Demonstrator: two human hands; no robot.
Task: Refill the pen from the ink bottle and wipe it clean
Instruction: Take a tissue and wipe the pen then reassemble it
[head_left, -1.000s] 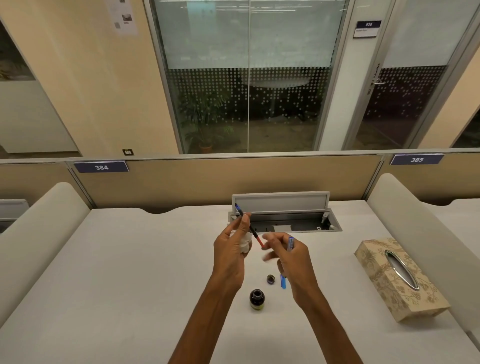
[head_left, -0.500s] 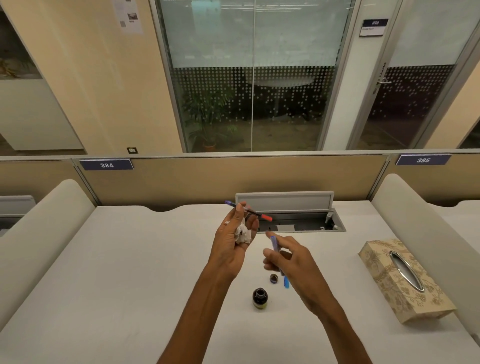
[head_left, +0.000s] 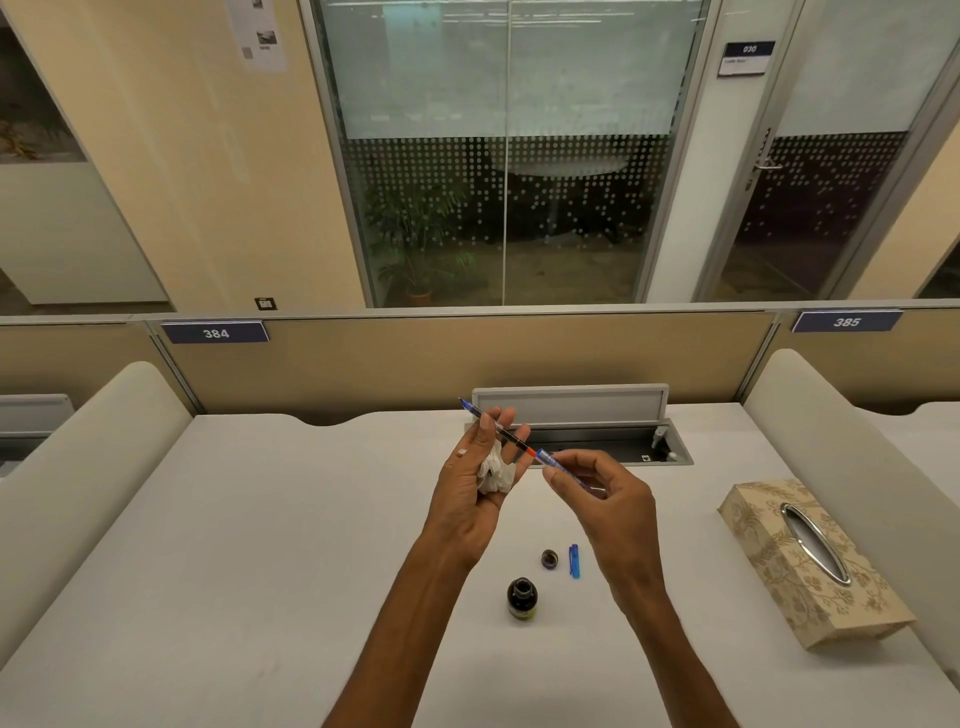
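Stretching away from the camera, the desk is a pale, matte slab with padded cream dividers at both sides and a tan partition behind, tagged 384 and 385. Beyond it stand dotted glass panels, a potted plant and beige walls. A grey cable hatch is open at the desk's far edge.

Above the desk, the left hand pinches a thin refill between its fingertips, with a crumpled white tissue tucked against its palm. The right hand has its grip pressed on a clear blue pen barrel, whose end meets the refill's orange tip.

On the desk below, a small, dark, round ink bottle stands open, its lid near it, and a blue pen cap just beside the lid. A floral, gold-patterned tissue box lies well to the right.
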